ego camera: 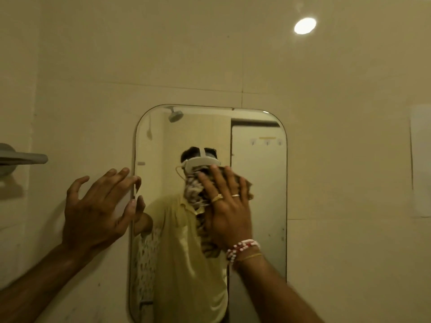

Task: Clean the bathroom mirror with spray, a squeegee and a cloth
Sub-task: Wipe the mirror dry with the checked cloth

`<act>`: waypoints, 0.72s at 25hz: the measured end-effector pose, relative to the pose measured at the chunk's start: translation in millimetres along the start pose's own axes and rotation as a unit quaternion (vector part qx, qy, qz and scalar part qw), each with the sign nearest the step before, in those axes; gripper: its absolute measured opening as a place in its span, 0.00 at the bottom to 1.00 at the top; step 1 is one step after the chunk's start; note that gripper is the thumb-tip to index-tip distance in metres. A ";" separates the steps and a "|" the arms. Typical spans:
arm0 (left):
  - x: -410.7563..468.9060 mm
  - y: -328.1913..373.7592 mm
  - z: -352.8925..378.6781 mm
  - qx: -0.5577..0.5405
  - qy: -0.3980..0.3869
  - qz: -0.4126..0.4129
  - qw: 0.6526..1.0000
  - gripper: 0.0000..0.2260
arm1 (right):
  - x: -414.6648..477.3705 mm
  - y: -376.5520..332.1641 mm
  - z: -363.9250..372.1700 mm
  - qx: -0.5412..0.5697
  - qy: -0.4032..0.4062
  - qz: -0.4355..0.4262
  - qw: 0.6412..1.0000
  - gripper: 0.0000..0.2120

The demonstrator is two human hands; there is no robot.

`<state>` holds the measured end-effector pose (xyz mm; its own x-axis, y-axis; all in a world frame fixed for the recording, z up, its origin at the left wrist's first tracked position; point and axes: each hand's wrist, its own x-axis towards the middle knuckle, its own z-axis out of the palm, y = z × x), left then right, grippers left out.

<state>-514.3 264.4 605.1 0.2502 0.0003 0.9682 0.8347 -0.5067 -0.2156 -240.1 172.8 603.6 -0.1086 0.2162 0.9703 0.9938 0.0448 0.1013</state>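
A tall mirror (256,183) with rounded corners hangs on the beige tiled wall. My right hand (229,210), with two rings and beaded wristbands, lies flat against the middle of the glass and presses a patterned brown and white cloth (246,180) onto it. The cloth shows around the fingers and hangs below the palm. My left hand (98,206) rests at the mirror's left edge with fingers spread, its fingertips touching the rim, and holds nothing. No spray bottle or squeegee is in view.
A grey shelf (23,158) sticks out from the wall at the far left. A pale sheet (421,159) hangs on the wall at the far right. The mirror reflects a shower head, a door and a person in a yellow shirt.
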 end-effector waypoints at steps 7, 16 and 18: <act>-3.9 -1.6 -1.4 -0.004 -0.008 0.003 1.000 0.24 | -12.4 72.8 -32.7 0.045 0.105 0.200 0.973 0.34; -4.3 3.0 -10.2 -0.040 -0.050 -0.036 0.997 0.22 | 22.7 -14.1 -0.5 0.049 0.115 0.215 0.969 0.32; -5.3 3.6 -11.5 -0.032 -0.058 -0.039 0.997 0.22 | 29.8 -52.9 15.9 0.053 0.074 0.153 0.984 0.33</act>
<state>-518.3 252.6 600.6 0.2447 0.1394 0.9595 0.8214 -0.5556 -0.1287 -296.3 192.4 623.6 0.2082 0.0906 0.9739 0.9707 0.1028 -0.2171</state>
